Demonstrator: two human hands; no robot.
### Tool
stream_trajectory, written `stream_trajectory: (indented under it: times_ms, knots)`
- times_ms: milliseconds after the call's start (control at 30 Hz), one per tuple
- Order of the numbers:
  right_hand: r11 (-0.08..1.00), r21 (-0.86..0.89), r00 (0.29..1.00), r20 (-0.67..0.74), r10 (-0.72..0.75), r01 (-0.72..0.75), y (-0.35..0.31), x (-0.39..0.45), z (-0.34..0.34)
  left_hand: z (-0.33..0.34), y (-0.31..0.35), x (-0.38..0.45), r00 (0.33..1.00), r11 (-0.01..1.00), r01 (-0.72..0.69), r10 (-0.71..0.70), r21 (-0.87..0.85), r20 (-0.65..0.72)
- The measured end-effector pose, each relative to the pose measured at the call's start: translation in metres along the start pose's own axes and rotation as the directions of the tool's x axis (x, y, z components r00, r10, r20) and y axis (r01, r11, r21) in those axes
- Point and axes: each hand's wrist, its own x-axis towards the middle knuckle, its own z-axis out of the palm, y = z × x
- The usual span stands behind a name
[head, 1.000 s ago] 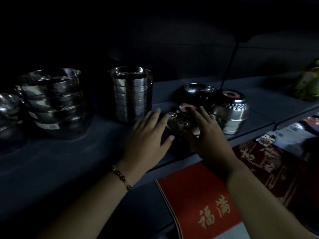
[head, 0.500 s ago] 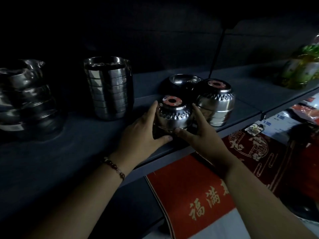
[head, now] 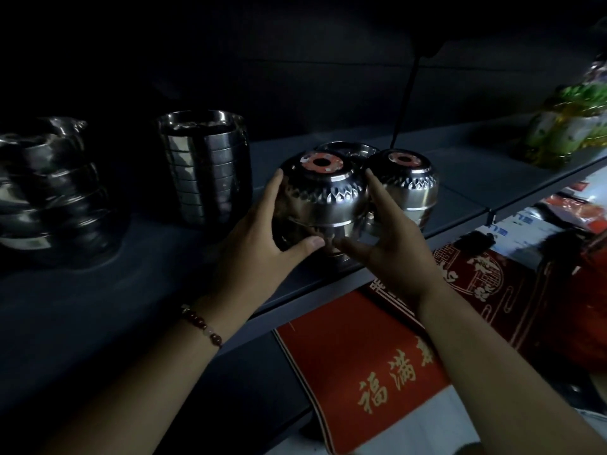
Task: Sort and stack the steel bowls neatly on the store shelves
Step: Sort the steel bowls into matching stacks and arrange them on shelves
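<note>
Hands first: left hand (head: 262, 257) and right hand (head: 391, 247) clamp an upturned patterned bowl stack (head: 323, 205) from nine and three o'clock at the shelf (head: 131, 290) front edge. Keep pressure even so nested bowls stay aligned. At two o'clock, touching, stands a matching stack (head: 407, 188).

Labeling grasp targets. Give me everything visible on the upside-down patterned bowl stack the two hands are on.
The upside-down bowl stack is shiny steel, with an embossed leaf-like band round the upper wall and a round red-orange sticker on the upturned base. Lower rims show beneath, so several bowls are nested. It sits near the front edge of the dark shelf. The left hand and right hand grip opposite sides, thumbs meeting in front.
</note>
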Motion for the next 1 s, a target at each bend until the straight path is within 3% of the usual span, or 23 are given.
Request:
stream_trajectory:
  times_ms: [133, 267, 367, 467, 600, 700, 833, 1000]
  knots:
    - [0.997, 0.078, 0.999, -0.039, 0.008, -0.005, -0.018, -0.005, 0.002, -0.020, 0.005, -0.012, 0.995, 0.993, -0.063, 0.055, -0.103, -0.078]
    - [0.956, 0.289, 0.997, -0.040, 0.070, -0.056, -0.036, -0.011, 0.006, -0.045, 0.003, -0.027, 0.986, 0.989, -0.146, 0.143, -0.035, -0.082]
    - [0.903, 0.410, 0.985, -0.050, 0.165, -0.130, -0.048, -0.012, 0.009, -0.063, -0.001, -0.038, 0.964, 0.957, -0.258, 0.264, 0.135, -0.033]
    - [0.891, 0.360, 0.945, -0.066, 0.319, -0.276, -0.055, -0.012, 0.011, -0.081, -0.009, -0.048, 0.901, 0.823, -0.422, 0.428, 0.380, 0.074]
    - [0.856, 0.357, 0.913, -0.019, 0.407, -0.374, -0.061, -0.013, 0.021, -0.097, -0.015, -0.062, 0.866, 0.740, -0.489, 0.474, 0.461, 0.159]
    - [0.867, 0.319, 0.916, 0.014, 0.400, -0.383, -0.070, -0.016, 0.034, -0.104, -0.013, -0.074, 0.896, 0.802, -0.433, 0.431, 0.411, 0.102]
    - [0.888, 0.265, 0.927, 0.132, 0.352, -0.375, -0.081, -0.018, 0.048, -0.107, -0.013, -0.081, 0.960, 0.954, -0.268, 0.276, 0.133, -0.046]
    - [0.914, 0.251, 0.938, 0.223, 0.267, -0.319, -0.087, -0.016, 0.059, -0.112, -0.012, -0.081, 0.991, 0.985, -0.012, -0.011, -0.172, -0.133]
